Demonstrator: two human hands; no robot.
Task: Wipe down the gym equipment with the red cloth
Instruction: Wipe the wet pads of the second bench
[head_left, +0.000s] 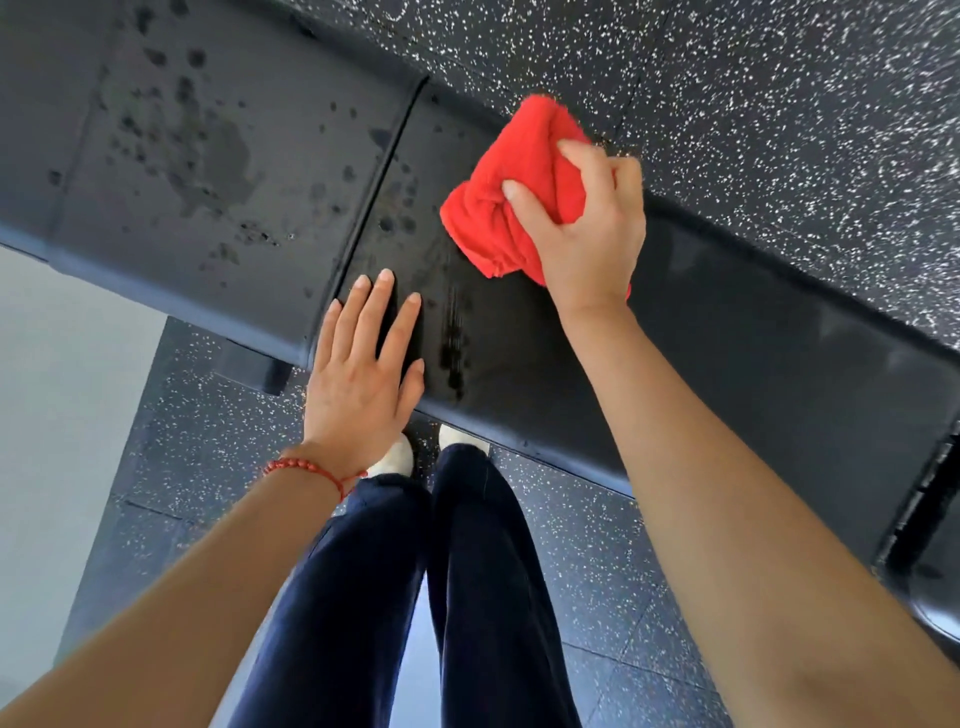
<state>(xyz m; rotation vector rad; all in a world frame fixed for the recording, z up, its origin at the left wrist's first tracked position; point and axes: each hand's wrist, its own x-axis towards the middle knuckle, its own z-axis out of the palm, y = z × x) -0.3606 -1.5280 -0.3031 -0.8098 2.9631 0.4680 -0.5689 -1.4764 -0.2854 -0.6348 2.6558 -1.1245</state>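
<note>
A black padded gym bench (727, 332) runs diagonally across the view, split by a seam into two pads. Dark wet spots and streaks cover the left pad (197, 156) and the area near the seam. My right hand (587, 228) is shut on a bunched red cloth (514, 182) and presses it onto the right pad, near the bench's far edge. My left hand (363, 369) lies flat on the pad's near edge, fingers spread, holding nothing. A red bead bracelet circles that wrist.
Black rubber flooring with white speckles (779, 104) surrounds the bench. My legs in dark trousers (415, 571) and white shoes stand against the bench's near side. A pale floor area (62, 415) lies at the left. Dark equipment parts (930, 545) sit at the right edge.
</note>
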